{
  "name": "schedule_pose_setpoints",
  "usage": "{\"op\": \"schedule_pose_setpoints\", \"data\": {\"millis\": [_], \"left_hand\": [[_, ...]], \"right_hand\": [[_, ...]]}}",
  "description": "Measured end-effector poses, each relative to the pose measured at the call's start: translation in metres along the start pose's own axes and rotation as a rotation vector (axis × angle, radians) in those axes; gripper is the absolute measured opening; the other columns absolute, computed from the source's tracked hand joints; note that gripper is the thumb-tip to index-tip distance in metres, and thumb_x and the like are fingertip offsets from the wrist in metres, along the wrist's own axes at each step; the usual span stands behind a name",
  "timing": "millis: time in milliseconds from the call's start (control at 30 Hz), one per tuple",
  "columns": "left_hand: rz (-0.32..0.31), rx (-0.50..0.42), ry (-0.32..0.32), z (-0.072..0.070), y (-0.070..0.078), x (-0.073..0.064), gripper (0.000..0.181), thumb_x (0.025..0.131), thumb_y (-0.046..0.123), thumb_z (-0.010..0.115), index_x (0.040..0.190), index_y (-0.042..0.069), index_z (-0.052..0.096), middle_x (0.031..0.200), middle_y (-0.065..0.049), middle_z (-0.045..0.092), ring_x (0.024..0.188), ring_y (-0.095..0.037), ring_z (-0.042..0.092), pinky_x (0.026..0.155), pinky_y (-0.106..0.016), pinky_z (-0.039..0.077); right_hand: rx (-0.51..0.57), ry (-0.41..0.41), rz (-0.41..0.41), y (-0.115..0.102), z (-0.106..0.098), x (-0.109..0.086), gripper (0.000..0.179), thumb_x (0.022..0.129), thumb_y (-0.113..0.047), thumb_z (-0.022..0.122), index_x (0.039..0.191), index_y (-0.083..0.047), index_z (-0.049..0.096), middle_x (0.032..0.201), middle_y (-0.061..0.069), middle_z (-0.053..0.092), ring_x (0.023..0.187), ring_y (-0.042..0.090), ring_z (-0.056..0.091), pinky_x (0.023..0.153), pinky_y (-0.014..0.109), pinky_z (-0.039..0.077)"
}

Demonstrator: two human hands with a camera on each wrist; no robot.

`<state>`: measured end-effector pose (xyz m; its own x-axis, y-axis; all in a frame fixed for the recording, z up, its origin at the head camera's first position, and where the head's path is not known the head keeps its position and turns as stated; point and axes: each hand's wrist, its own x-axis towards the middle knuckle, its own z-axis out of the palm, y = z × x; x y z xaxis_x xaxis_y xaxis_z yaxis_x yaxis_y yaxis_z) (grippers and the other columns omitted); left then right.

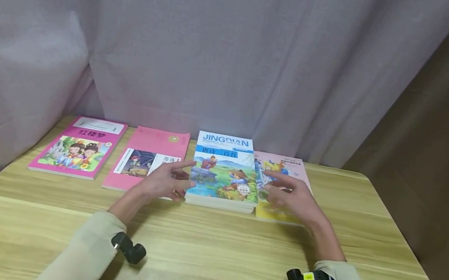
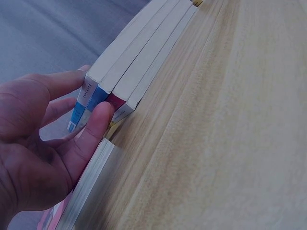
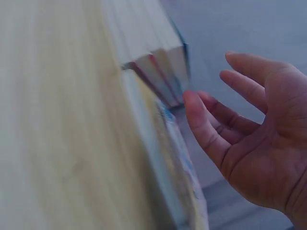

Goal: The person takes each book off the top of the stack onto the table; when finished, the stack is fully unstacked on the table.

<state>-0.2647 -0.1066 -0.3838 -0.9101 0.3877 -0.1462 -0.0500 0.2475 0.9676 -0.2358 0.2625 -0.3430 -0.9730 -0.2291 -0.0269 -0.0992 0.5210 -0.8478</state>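
Observation:
A stack of several paperback books (image 1: pixel 225 175) stands at the middle of the row, its top cover showing a riverside picture under a blue title band. My left hand (image 1: pixel 167 180) is at the stack's left side; in the left wrist view its thumb (image 2: pixel 98 120) and fingertips lie along the spines. My right hand (image 1: pixel 297 199) hovers over a pink and yellow book (image 1: pixel 279 214), thumb and fingers spread toward the stack's right side. In the right wrist view, a gap shows between most of its fingers and the stack. Neither hand grips anything.
A pink book (image 1: pixel 137 138) lies just left of the stack, partly under my left hand in the head view. Farther left lies a magenta book (image 1: pixel 79 151). All rest on a wooden table (image 1: pixel 203 265), with a grey curtain (image 1: pixel 187 44) behind its far edge.

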Motion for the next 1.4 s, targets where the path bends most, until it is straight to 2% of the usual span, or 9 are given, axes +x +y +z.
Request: {"op": "schedule_pose_setpoints", "data": {"millis": [233,400,467,633,733,833,933,1133,1400], "left_hand": [[-0.002,-0.014,0.002,0.001,0.001,0.000,0.071,0.098,0.015,0.075,0.162,0.022,0.045,0.146,-0.026,0.055,0.083,-0.022,0.070,0.072,-0.035,0.067],[-0.008,-0.013,0.005,0.000,0.000,0.001,0.071,0.098,0.016,0.076,0.162,0.024,0.045,0.145,-0.025,0.056,0.083,-0.023,0.070,0.071,-0.034,0.067],[-0.006,-0.009,0.005,-0.001,0.000,0.001,0.071,0.098,0.016,0.076,0.162,0.024,0.045,0.145,-0.025,0.056,0.083,-0.023,0.070,0.072,-0.035,0.067],[-0.003,0.007,0.003,-0.002,-0.001,0.001,0.071,0.098,0.018,0.076,0.162,0.025,0.045,0.145,-0.024,0.056,0.085,-0.024,0.070,0.072,-0.035,0.067],[0.002,0.011,0.005,-0.002,-0.002,0.000,0.070,0.099,0.018,0.076,0.162,0.024,0.045,0.145,-0.024,0.056,0.085,-0.024,0.070,0.072,-0.035,0.067],[0.013,0.007,0.003,-0.002,-0.003,0.000,0.071,0.099,0.017,0.075,0.163,0.025,0.043,0.144,-0.025,0.056,0.085,-0.024,0.070,0.072,-0.035,0.067],[0.022,0.009,0.003,0.000,-0.005,0.001,0.073,0.100,0.017,0.074,0.164,0.024,0.041,0.143,-0.025,0.056,0.084,-0.023,0.070,0.071,-0.035,0.067],[0.018,0.031,0.012,0.003,-0.006,0.004,0.070,0.100,0.016,0.074,0.162,0.017,0.044,0.139,-0.023,0.061,0.082,-0.021,0.069,0.070,-0.033,0.066],[-0.009,0.037,0.034,0.003,-0.005,0.003,0.070,0.096,0.010,0.077,0.160,0.018,0.048,0.141,-0.024,0.061,0.083,-0.022,0.069,0.070,-0.033,0.067]], "right_hand": [[0.009,-0.065,-0.003,0.006,0.019,0.010,0.058,0.104,-0.032,0.068,0.156,-0.013,0.053,0.141,0.031,0.060,0.083,0.028,0.076,0.081,0.037,0.066],[0.023,-0.016,0.012,0.006,0.031,0.021,0.056,0.103,-0.034,0.071,0.154,-0.015,0.057,0.150,0.029,0.054,0.073,0.023,0.073,0.079,0.031,0.060],[0.034,0.011,0.021,0.005,0.035,0.025,0.055,0.102,-0.036,0.072,0.152,-0.017,0.059,0.150,0.026,0.054,0.073,0.027,0.070,0.076,0.032,0.059],[-0.005,0.062,0.089,0.003,0.043,0.034,0.057,0.096,-0.043,0.077,0.148,-0.024,0.063,0.153,0.018,0.056,0.104,0.033,0.066,0.077,0.029,0.056],[-0.029,0.068,0.147,0.002,0.045,0.038,0.057,0.095,-0.045,0.079,0.147,-0.026,0.064,0.153,0.017,0.056,0.116,0.032,0.061,0.077,0.027,0.052],[-0.024,0.062,0.193,0.002,0.045,0.040,0.057,0.095,-0.042,0.079,0.147,-0.026,0.064,0.153,0.018,0.054,0.119,0.035,0.060,0.076,0.029,0.055],[-0.023,0.060,0.205,0.004,0.043,0.039,0.056,0.095,-0.038,0.080,0.147,-0.025,0.064,0.151,0.020,0.054,0.125,0.032,0.059,0.082,0.029,0.057],[-0.021,0.018,0.201,0.009,0.035,0.033,0.059,0.096,-0.037,0.079,0.149,-0.022,0.061,0.142,0.024,0.056,0.110,0.030,0.064,0.080,0.032,0.060],[-0.021,-0.033,0.181,0.015,0.020,0.022,0.064,0.094,-0.040,0.080,0.152,-0.022,0.058,0.142,0.024,0.053,0.110,0.031,0.061,0.082,0.036,0.061]]}}
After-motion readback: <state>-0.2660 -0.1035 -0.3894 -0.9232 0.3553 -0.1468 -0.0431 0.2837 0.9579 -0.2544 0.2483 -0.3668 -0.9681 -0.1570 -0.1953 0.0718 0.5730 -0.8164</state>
